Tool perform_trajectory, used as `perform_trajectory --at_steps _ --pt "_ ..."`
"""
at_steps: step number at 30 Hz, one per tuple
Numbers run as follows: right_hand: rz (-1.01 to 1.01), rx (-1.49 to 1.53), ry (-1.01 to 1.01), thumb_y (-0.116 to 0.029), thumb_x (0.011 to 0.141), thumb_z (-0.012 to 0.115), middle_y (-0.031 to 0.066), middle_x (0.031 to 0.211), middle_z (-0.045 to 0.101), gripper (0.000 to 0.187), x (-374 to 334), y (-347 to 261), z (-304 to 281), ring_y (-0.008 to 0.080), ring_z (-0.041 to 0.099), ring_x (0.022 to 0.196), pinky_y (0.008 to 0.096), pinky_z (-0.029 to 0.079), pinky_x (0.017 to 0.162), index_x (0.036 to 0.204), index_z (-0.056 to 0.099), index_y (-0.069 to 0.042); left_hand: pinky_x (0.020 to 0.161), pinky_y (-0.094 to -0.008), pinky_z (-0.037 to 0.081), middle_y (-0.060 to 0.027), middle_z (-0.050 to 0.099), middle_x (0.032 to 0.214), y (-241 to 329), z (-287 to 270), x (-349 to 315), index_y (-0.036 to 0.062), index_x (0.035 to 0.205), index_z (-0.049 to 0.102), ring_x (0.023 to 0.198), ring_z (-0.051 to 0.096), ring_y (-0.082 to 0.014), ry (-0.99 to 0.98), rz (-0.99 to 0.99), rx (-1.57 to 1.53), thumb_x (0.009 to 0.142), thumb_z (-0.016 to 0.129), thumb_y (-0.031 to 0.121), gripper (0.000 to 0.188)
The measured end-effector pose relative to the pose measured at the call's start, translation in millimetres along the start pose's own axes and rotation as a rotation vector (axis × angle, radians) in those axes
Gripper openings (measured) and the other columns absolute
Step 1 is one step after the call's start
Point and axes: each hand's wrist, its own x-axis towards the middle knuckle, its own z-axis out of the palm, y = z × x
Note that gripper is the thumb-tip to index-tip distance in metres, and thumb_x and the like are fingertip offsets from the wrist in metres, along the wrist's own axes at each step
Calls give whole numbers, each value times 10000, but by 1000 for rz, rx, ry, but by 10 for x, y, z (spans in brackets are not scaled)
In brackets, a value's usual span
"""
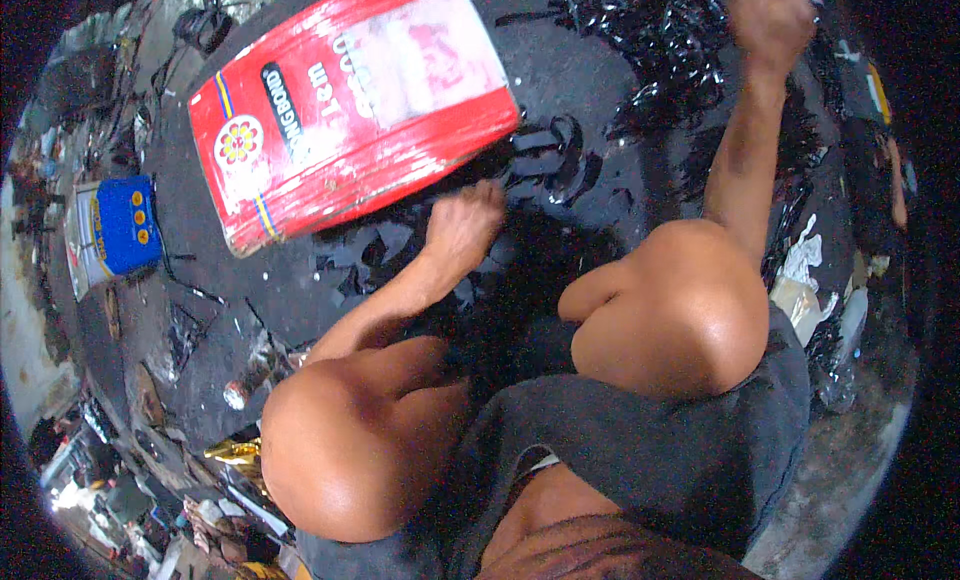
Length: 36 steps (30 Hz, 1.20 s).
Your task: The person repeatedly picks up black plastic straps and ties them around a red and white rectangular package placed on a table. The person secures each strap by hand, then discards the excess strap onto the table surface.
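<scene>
A large red and white rectangular tin [350, 130] lies tilted at the far left, scuffed and shiny. Close by its near edge is my left hand [468, 220], fingers curled; what they hold, if anything, is hidden. Black flat strips and a curved black piece [565, 165] lie just beyond that hand. My right arm stretches to the far right, where my right hand [775, 25] is closed in a fist, with a dark bit showing at its top that I cannot name. Beside that fist spreads a heap of glossy black strips [660, 50].
A smaller blue and white container [125, 225] is at the left. Gold foil [238, 452] lies by my left knee, among scattered scraps. Crumpled whitish plastic [803, 280] is beside my right knee. Both bent knees frame the dark floor [615, 110] work area.
</scene>
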Motion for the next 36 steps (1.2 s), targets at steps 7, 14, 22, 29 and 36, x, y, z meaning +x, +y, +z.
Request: perform_trajectory --at_steps 7,14,22,29,36 --pt "156 848 -1410 -305 874 736 57 1009 647 408 -1188 -404 -94 157 608 964 317 492 846 1160 623 -35 772 -420 493 -179 608 895 175 -1218 147 31 917 590 875 610 -373 7 -29 -822 913 610 133 104" --pt "494 1037 -1856 -337 944 668 -39 792 597 299 -1105 -663 54 53 527 743 266 431 631 993 660 -42 642 -223 392 39 577 798 -66 -2141 -62 28 988 611 743 473 -33 -37 -252 -1050 883 686 34 129" --pt "459 971 -1815 -233 961 625 -45 703 583 206 -614 -913 -114 38 524 626 238 414 536 922 663 -35 503 -181 288 54 527 652 -386 -3119 -696 -16 1015 595 538 427 -1 545 -262 -911 719 792 111 378" --pt "247 622 -1585 -247 954 627 -19 625 570 238 -575 -703 317 62 507 538 245 405 494 889 675 -23 503 -201 250 115 418 625 -1371 -2938 -990 38 1084 637 554 364 3 180 -515 -878 754 812 155 392" --pt "-130 486 -1491 -261 932 655 -21 645 569 271 -718 -402 1070 67 497 600 276 398 538 873 699 0 503 -197 226 130 401 622 -2381 -2518 -1401 64 1035 648 550 353 5 -98 -645 -976 766 802 204 340"
